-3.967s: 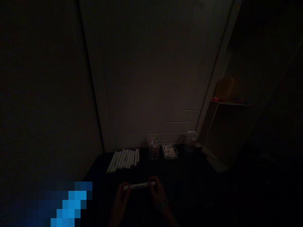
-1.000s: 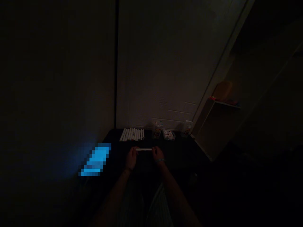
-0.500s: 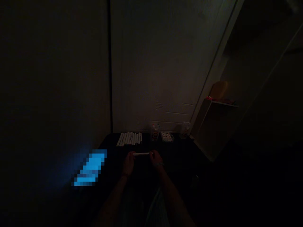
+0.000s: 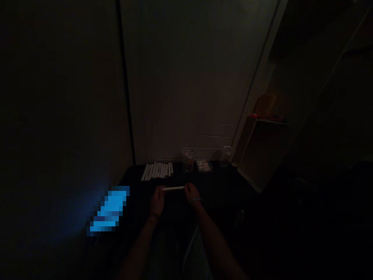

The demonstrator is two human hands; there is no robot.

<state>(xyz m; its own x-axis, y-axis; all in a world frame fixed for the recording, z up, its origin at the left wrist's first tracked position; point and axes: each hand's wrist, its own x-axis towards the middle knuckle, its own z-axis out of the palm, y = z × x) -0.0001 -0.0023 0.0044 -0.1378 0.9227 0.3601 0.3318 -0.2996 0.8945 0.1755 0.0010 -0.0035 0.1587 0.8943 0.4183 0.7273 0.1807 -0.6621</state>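
Note:
A white marker pen (image 4: 174,188) is held level between my two hands above the dark table. My left hand (image 4: 158,199) is closed around its left end, while the fingers of my right hand (image 4: 192,192) grip the other end. Just beyond the hands, a row of several similar white markers (image 4: 157,170) lies side by side on the tabletop. The scene is very dim, so fine detail on the pen does not show.
Behind the right hand stand a clear plastic container (image 4: 189,161), a flat patterned case (image 4: 203,165) and another clear container (image 4: 226,156). A blurred-out bright blue screen (image 4: 109,210) glows at the left. To the right is a cabinet (image 4: 262,151) with an orange object (image 4: 265,105) on top.
The camera view has turned slightly, shifting the background a little to the left. Both hands keep hold of the marker, which is now slightly tilted, its right end a bit higher.

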